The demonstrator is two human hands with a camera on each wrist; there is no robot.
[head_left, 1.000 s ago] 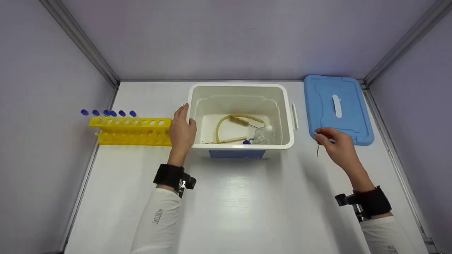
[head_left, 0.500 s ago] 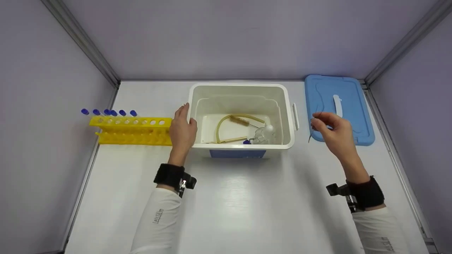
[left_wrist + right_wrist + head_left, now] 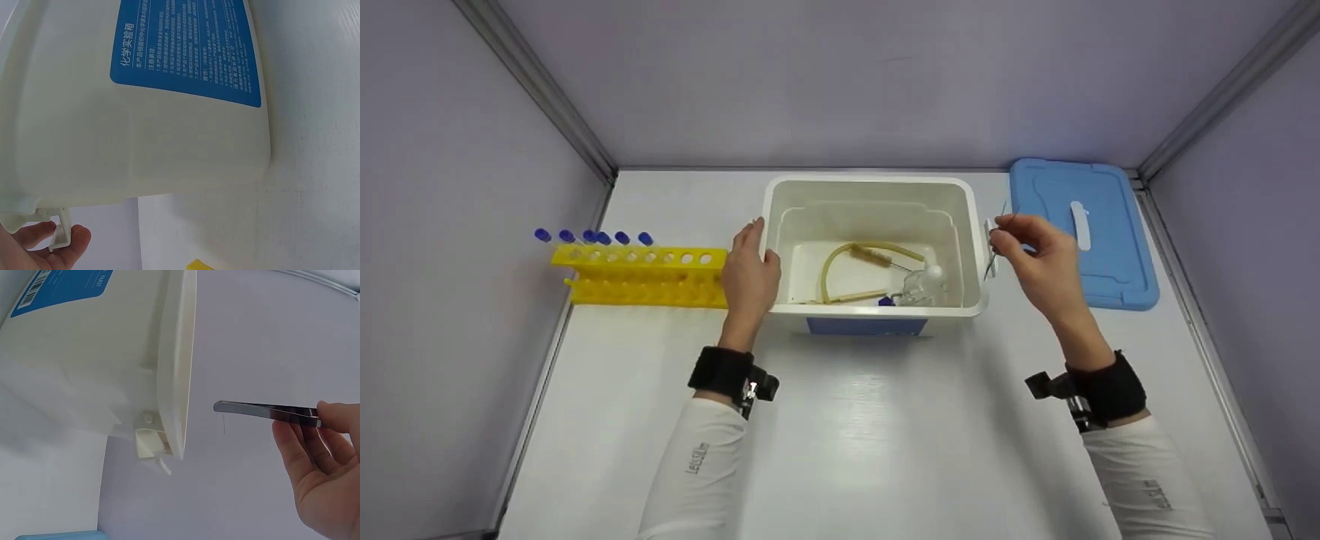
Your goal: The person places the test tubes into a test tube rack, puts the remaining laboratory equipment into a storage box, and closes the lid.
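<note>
A white plastic box [image 3: 870, 180] stands in the middle of the table. My left hand [image 3: 751, 281] is at its left side; in the left wrist view the fingers grip the white side latch [image 3: 63, 233], one on each side of it. Just beyond the box's right rim, my right hand [image 3: 1046, 262] holds metal tweezers [image 3: 253, 408] between thumb and fingers. Below the tweezers' far end hangs a thin thread-like line [image 3: 224, 423]. Inside the box lie a curved yellowish tube [image 3: 826, 271], a brush [image 3: 870, 256], a clear glass vessel [image 3: 915, 289] with a white top, and a small dark-blue piece [image 3: 886, 301].
A yellow test tube rack [image 3: 645, 296] stands close to my left hand, bearing several tubes with blue caps [image 3: 622, 238]. The blue lid [image 3: 1117, 262] with its white handle lies flat at the right back. Walls bound the table behind and on both sides.
My right hand has moved left and away from me, carrying the tweezers from over the lid's front corner to the box's right edge. My left hand stays at the box.
</note>
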